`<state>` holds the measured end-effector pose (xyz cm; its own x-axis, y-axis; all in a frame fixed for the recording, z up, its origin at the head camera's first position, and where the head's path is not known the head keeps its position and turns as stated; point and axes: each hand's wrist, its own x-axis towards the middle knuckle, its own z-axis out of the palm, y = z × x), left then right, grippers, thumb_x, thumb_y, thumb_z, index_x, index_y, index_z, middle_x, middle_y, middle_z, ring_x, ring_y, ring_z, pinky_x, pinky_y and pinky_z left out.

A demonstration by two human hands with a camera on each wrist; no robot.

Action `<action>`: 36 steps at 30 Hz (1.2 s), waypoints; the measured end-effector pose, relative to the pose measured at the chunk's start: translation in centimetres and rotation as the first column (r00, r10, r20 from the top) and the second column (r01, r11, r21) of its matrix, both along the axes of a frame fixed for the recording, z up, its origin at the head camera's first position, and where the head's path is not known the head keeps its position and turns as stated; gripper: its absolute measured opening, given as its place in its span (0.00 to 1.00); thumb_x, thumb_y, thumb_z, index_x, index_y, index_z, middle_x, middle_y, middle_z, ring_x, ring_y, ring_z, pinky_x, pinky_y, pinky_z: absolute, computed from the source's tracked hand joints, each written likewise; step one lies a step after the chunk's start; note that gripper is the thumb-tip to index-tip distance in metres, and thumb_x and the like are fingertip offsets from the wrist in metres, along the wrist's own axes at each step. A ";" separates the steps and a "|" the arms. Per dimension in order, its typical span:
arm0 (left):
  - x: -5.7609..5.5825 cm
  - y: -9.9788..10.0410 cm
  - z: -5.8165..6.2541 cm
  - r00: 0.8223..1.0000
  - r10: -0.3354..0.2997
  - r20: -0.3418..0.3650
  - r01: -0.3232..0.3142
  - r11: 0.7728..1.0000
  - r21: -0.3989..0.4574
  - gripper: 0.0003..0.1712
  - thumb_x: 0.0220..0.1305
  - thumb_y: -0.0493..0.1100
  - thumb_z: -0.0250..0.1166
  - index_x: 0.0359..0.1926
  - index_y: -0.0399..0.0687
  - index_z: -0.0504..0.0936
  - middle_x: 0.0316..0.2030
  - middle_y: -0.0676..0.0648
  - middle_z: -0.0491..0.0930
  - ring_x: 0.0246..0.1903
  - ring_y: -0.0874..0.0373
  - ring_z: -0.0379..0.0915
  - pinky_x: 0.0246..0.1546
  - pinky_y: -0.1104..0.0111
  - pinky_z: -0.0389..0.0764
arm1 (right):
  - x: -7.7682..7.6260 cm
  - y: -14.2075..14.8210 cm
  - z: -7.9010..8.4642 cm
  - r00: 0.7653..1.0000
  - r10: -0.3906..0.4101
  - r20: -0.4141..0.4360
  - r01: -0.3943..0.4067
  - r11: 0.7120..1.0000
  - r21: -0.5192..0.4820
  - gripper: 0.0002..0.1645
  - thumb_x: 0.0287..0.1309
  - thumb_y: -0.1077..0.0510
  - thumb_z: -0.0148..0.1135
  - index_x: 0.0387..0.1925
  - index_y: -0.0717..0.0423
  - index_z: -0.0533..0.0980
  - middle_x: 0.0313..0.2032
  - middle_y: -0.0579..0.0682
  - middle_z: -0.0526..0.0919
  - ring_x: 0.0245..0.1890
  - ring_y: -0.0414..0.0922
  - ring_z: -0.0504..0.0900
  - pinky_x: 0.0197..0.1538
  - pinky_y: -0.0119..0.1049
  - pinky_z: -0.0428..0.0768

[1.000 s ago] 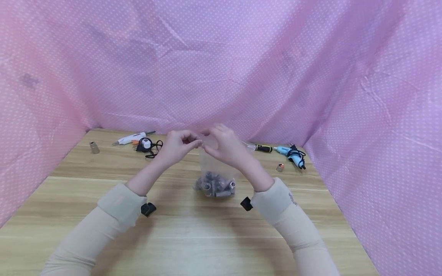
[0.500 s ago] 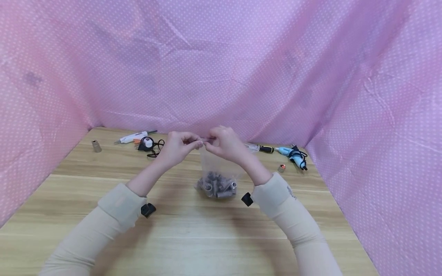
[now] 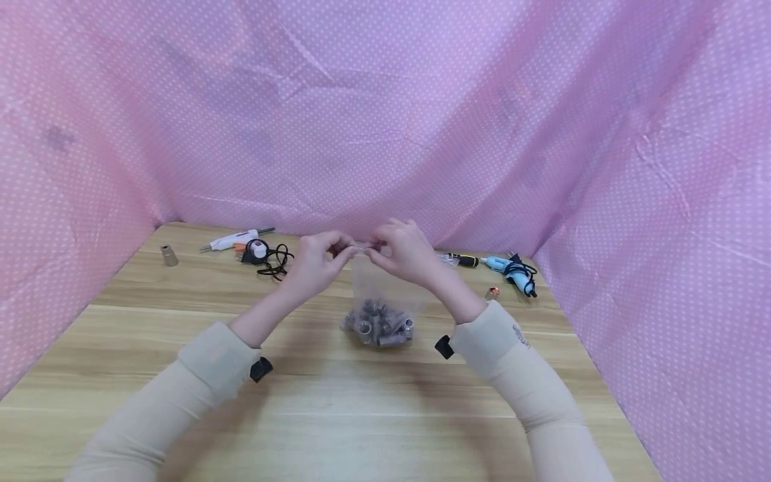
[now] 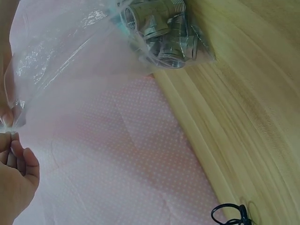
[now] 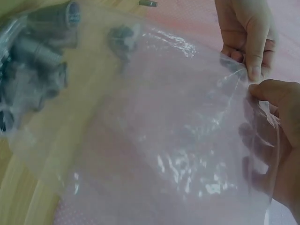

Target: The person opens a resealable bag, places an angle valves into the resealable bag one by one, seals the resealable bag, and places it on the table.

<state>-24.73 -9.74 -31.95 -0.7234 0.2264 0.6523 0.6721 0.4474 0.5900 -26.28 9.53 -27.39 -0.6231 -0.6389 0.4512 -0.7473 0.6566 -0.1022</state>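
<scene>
A clear plastic bag (image 3: pixel 385 281) hangs upright in front of me, its lower part resting on the wooden table. Several grey metal pipe fittings (image 3: pixel 379 326) lie bunched in its bottom; in the left wrist view, threaded fittings (image 4: pixel 154 18) show through the film. My left hand (image 3: pixel 316 261) pinches the bag's top edge between thumb and index finger. Close beside it, my right hand (image 3: pixel 402 253) pinches the same edge, thumb near the left thumb. From the right wrist view, the right hand's (image 5: pixel 283 126) other fingers sit behind the film.
A metal fitting (image 3: pixel 169 256) stands at the far left, near a white pen-shaped tool (image 3: pixel 233 239) and a black cord (image 3: pixel 274 262). Right of the bag are a black-and-yellow screwdriver handle (image 3: pixel 464 260), a blue glue gun (image 3: pixel 512 271) and a small metal fitting (image 3: pixel 492 293).
My right fingers have closed in on the bag's top edge. Both hands have shifted slightly right along it, while the fittings have stayed nearly in place.
</scene>
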 end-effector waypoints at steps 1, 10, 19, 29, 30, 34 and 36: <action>0.1 0.1 0.1 1.000 0.000 -0.011 0.001 1.000 0.001 0.04 0.58 0.37 0.66 0.31 0.39 0.83 0.23 0.47 0.81 0.24 0.60 0.73 0.25 0.72 0.75 | 0.0 0.3 0.0 1.000 -0.003 -0.005 0.003 1.000 0.000 0.05 0.53 0.54 0.65 0.28 0.51 0.80 0.27 0.44 0.82 0.33 0.42 0.74 0.37 0.38 0.68; 0.2 0.1 0.3 1.000 0.000 -0.017 0.000 1.000 -0.010 0.03 0.58 0.35 0.65 0.30 0.39 0.82 0.22 0.47 0.80 0.23 0.60 0.71 0.23 0.73 0.72 | 0.2 2.5 -0.4 0.999 -0.001 -0.046 0.001 1.000 -0.006 0.06 0.55 0.53 0.65 0.29 0.51 0.80 0.27 0.43 0.83 0.33 0.42 0.74 0.35 0.38 0.65; -0.1 -0.7 0.0 0.999 -0.041 0.020 0.042 0.998 -0.050 0.03 0.60 0.37 0.63 0.32 0.40 0.81 0.25 0.49 0.81 0.25 0.60 0.72 0.25 0.71 0.74 | 0.3 4.9 -1.0 1.000 0.020 0.004 -0.019 0.998 -0.052 0.05 0.54 0.56 0.65 0.31 0.53 0.80 0.29 0.45 0.83 0.33 0.41 0.73 0.35 0.35 0.60; -1.0 0.2 0.9 0.991 -0.124 0.046 0.130 0.980 -0.154 0.09 0.58 0.45 0.67 0.35 0.45 0.83 0.27 0.52 0.80 0.26 0.62 0.70 0.27 0.71 0.74 | 0.3 4.5 -1.0 0.997 0.063 -0.035 -0.065 0.996 -0.061 0.05 0.53 0.57 0.66 0.30 0.55 0.79 0.29 0.46 0.83 0.33 0.42 0.74 0.35 0.36 0.61; -1.0 0.3 1.0 0.992 -0.126 0.024 0.128 0.978 -0.167 0.08 0.57 0.45 0.67 0.34 0.45 0.84 0.27 0.52 0.81 0.25 0.62 0.70 0.27 0.71 0.75 | 0.3 4.4 -0.9 0.997 0.065 -0.035 -0.067 0.996 -0.056 0.05 0.54 0.57 0.65 0.30 0.55 0.79 0.29 0.46 0.83 0.33 0.42 0.73 0.35 0.36 0.61; -0.9 0.6 1.3 0.992 -0.115 -0.046 0.103 0.973 -0.205 0.05 0.56 0.42 0.67 0.31 0.45 0.84 0.26 0.51 0.81 0.26 0.63 0.71 0.27 0.72 0.76 | 0.2 4.5 -0.9 0.997 0.061 -0.045 -0.062 0.998 -0.021 0.05 0.54 0.56 0.65 0.30 0.53 0.79 0.29 0.44 0.83 0.32 0.41 0.73 0.35 0.36 0.61; -0.8 0.7 1.5 0.990 -0.115 -0.077 0.095 0.969 -0.228 0.04 0.56 0.41 0.67 0.30 0.44 0.84 0.25 0.51 0.81 0.26 0.62 0.70 0.27 0.72 0.75 | 0.2 4.7 -0.8 0.996 0.061 -0.061 -0.061 0.998 -0.004 0.05 0.54 0.55 0.65 0.30 0.52 0.79 0.28 0.44 0.82 0.32 0.41 0.73 0.35 0.36 0.62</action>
